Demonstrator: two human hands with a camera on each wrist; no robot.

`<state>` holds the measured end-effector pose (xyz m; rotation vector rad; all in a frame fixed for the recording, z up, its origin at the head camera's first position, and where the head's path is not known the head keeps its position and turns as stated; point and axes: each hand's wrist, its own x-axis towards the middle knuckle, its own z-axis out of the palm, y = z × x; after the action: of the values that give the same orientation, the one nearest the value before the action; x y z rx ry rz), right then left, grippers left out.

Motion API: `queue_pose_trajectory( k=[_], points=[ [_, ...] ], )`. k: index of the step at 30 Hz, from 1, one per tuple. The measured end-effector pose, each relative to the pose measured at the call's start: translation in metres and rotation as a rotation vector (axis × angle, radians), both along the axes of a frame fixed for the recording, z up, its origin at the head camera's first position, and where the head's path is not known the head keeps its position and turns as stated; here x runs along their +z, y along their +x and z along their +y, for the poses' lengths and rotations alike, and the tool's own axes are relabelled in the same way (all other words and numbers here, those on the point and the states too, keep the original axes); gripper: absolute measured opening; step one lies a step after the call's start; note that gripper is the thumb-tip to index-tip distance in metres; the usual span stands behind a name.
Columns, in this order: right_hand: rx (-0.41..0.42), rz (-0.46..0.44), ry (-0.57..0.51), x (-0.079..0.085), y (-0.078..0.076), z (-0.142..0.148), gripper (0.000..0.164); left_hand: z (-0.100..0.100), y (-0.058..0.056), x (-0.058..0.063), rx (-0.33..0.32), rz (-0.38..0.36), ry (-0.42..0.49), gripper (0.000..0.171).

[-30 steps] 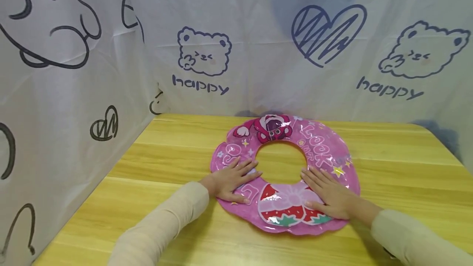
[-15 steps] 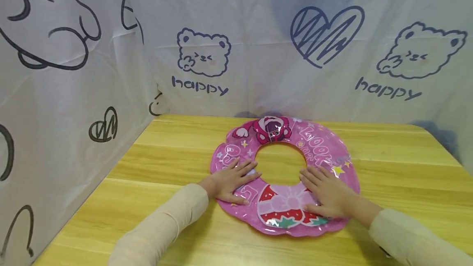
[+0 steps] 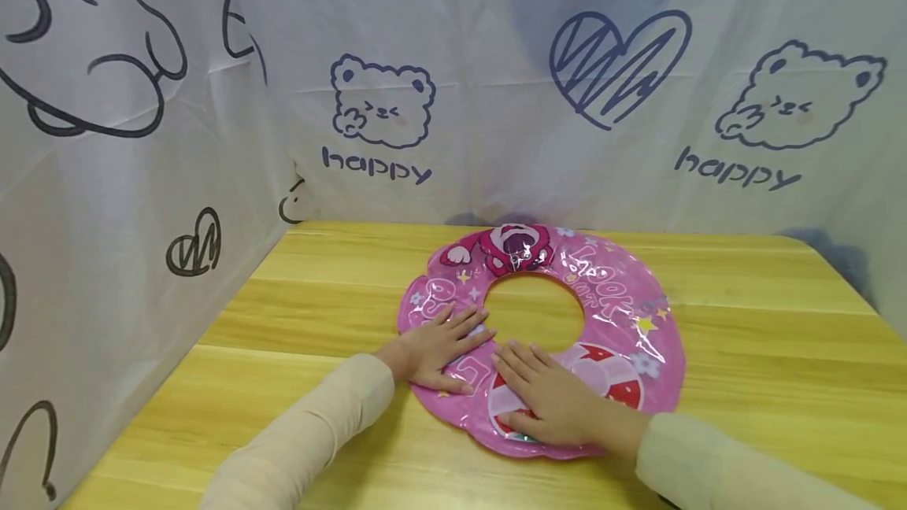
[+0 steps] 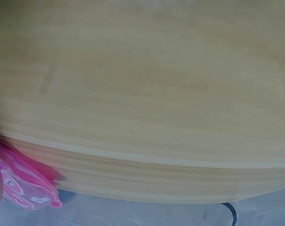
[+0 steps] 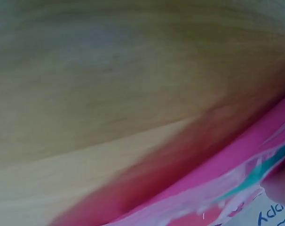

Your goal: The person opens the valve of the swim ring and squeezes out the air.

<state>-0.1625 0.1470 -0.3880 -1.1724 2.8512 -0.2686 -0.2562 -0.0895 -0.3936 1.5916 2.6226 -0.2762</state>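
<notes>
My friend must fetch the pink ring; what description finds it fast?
Find the yellow wood-grain table before the bear-printed white cloth. On it, under a left hand and a right hand, lies the pink ring. Its glossy surface, "LOOK" lettering and round open middle set it apart from table and cloth.

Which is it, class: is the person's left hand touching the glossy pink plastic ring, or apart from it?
Touching. The head view shows the left hand palm-down on the pink ring, fingers spread over its printed surface, no gap showing.
</notes>
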Motion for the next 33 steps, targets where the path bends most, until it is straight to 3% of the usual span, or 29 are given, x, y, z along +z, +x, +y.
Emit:
queue_pose_trajectory(
  k=[5, 14, 19, 26, 33],
  points=[
    [0.020, 0.027, 0.016, -0.008, 0.002, -0.002, 0.070, -0.001, -0.001, -0.002, -0.001, 0.013, -0.005, 0.084],
    [0.006, 0.020, -0.055, -0.020, 0.005, 0.008, 0.068, 0.004, -0.004, -0.004, -0.011, 0.032, -0.004, 0.084],
    [0.014, 0.046, -0.038, -0.022, 0.006, 0.029, 0.070, 0.005, -0.003, -0.003, -0.005, 0.023, -0.008, 0.085],
    [-0.059, 0.112, -0.030, -0.022, 0.009, 0.068, 0.074, 0.001, -0.002, -0.003, -0.018, 0.019, 0.016, 0.085],
    [-0.062, 0.093, -0.020, -0.024, 0.007, 0.075, 0.076, -0.003, -0.002, -0.004, -0.014, 0.013, 0.030, 0.085]
  ],
)
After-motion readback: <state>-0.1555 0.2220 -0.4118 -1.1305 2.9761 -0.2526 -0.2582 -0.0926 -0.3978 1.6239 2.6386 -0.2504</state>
